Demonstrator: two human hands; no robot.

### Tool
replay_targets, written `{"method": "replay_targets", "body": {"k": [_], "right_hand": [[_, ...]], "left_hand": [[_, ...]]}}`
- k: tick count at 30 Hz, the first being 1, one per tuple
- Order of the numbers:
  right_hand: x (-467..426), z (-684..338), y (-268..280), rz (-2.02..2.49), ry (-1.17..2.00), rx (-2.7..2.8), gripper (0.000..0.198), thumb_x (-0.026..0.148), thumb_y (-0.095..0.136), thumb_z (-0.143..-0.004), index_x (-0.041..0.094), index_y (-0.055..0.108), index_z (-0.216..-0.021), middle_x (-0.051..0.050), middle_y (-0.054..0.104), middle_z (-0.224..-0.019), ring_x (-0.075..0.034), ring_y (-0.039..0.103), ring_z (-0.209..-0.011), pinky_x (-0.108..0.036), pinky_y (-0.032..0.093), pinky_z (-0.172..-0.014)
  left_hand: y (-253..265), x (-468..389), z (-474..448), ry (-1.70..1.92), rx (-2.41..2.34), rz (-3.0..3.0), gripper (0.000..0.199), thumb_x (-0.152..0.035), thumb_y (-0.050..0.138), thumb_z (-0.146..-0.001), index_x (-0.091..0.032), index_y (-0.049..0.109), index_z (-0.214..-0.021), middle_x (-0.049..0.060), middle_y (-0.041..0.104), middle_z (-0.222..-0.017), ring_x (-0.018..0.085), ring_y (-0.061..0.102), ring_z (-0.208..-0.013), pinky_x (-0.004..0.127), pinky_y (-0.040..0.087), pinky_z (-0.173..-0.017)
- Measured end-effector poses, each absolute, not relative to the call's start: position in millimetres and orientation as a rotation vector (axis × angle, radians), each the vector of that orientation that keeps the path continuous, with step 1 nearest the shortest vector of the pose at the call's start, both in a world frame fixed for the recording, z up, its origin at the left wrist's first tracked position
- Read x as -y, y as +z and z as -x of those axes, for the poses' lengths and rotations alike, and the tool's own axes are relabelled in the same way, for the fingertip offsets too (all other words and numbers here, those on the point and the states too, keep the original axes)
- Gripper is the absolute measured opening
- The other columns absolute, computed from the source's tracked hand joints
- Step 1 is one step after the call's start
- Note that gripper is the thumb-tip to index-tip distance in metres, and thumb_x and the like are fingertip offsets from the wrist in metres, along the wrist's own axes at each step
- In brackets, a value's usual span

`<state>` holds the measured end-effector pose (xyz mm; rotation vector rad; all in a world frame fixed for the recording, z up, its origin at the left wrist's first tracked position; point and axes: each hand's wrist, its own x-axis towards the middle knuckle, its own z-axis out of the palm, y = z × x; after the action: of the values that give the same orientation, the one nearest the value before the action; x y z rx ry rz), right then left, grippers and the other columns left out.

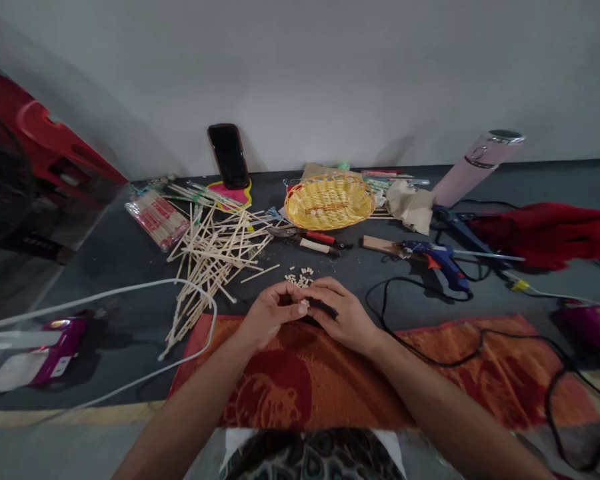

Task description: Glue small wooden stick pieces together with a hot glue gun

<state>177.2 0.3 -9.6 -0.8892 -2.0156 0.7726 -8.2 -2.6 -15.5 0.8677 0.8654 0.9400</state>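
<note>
My left hand is closed in a pinch, thumb against fingers, on small pale wooden pieces. Facing it, my right hand curls its fingers in until they meet the left fingertips. Something dark shows under the right fingers; I cannot make out what it is. Just beyond both hands lies a little heap of short cut stick pieces. Both wrists are over an orange and red towel along the table's front edge.
Loose wooden sticks spread to the left, near a wrapped stick bundle. Behind are a phone, yellow basket and pruning shears. On the right are a blue glue gun, its black cord and a pink bottle.
</note>
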Motion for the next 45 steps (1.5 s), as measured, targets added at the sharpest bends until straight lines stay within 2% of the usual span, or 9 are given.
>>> {"method": "replay_targets", "body": {"k": [7, 13, 18, 26, 33, 39, 45], "right_hand": [[0.4, -178.5, -8.5, 0.884, 0.740, 1.956, 0.021, 0.017, 0.058, -0.086, 0.023, 0.064, -0.106, -0.006, 0.062, -0.100, -0.017, 0.058, -0.097, -0.033, 0.050, -0.086], [-0.2, -178.4, -5.3, 0.924, 0.744, 1.916, 0.018, 0.020, 0.057, -0.088, 0.023, 0.065, -0.104, -0.006, 0.062, -0.097, -0.018, 0.059, -0.095, -0.032, 0.050, -0.084], [-0.2, -178.1, -7.4, 0.911, 0.740, 1.937, 0.018, 0.021, 0.059, -0.087, 0.022, 0.065, -0.104, -0.007, 0.063, -0.097, -0.018, 0.059, -0.094, -0.032, 0.051, -0.083], [-0.5, -176.5, -8.1, 0.942, 0.683, 1.950, 0.017, 0.019, 0.056, -0.088, 0.023, 0.065, -0.102, -0.006, 0.064, -0.095, -0.017, 0.061, -0.092, -0.032, 0.051, -0.084], [0.0, -176.2, -13.0, 0.896, 0.708, 1.977, 0.028, 0.017, 0.055, -0.089, 0.025, 0.061, -0.115, -0.006, 0.063, -0.103, -0.017, 0.060, -0.097, -0.032, 0.052, -0.086], [0.4, -176.0, -11.2, 0.932, 0.705, 1.967, 0.020, 0.016, 0.057, -0.088, 0.024, 0.064, -0.105, -0.005, 0.063, -0.097, -0.016, 0.060, -0.094, -0.031, 0.051, -0.085], [-0.3, -177.4, -12.3, 0.983, 0.702, 1.958, 0.014, 0.019, 0.059, -0.086, 0.022, 0.063, -0.099, -0.005, 0.062, -0.094, -0.016, 0.060, -0.090, -0.030, 0.051, -0.080]], "left_hand": [[-14.0, 2.5, 8.3, 0.914, -0.837, -0.873, 0.027, -0.020, 0.080, -0.064, -0.014, 0.068, -0.088, 0.001, 0.060, -0.079, 0.010, 0.053, -0.073, 0.022, 0.039, -0.070], [-15.7, 2.6, 8.6, 0.900, -0.894, -0.802, 0.020, -0.027, 0.076, -0.070, -0.014, 0.072, -0.086, 0.003, 0.065, -0.079, 0.008, 0.051, -0.064, 0.022, 0.038, -0.063], [-14.1, 2.0, 7.6, 0.900, -0.916, -0.835, 0.018, -0.028, 0.075, -0.071, -0.013, 0.072, -0.080, 0.001, 0.062, -0.070, 0.007, 0.048, -0.061, 0.021, 0.035, -0.060], [-11.9, 1.9, 6.6, 0.883, -0.923, -0.850, 0.020, -0.028, 0.075, -0.070, -0.013, 0.071, -0.083, 0.001, 0.061, -0.072, 0.007, 0.047, -0.062, 0.021, 0.035, -0.061], [-15.3, 1.8, 7.9, 0.882, -0.956, -0.915, 0.019, -0.029, 0.075, -0.070, -0.013, 0.070, -0.079, 0.000, 0.059, -0.069, 0.008, 0.046, -0.063, 0.022, 0.035, -0.062], [-15.7, 1.6, 8.2, 0.883, -0.952, -0.891, 0.017, -0.028, 0.076, -0.069, -0.013, 0.070, -0.076, -0.002, 0.057, -0.064, 0.007, 0.044, -0.059, 0.021, 0.034, -0.060], [-11.9, 3.0, 6.6, 0.876, -0.968, -0.918, 0.018, -0.029, 0.076, -0.069, -0.015, 0.072, -0.079, 0.000, 0.064, -0.072, 0.008, 0.049, -0.062, 0.022, 0.036, -0.063]]}}
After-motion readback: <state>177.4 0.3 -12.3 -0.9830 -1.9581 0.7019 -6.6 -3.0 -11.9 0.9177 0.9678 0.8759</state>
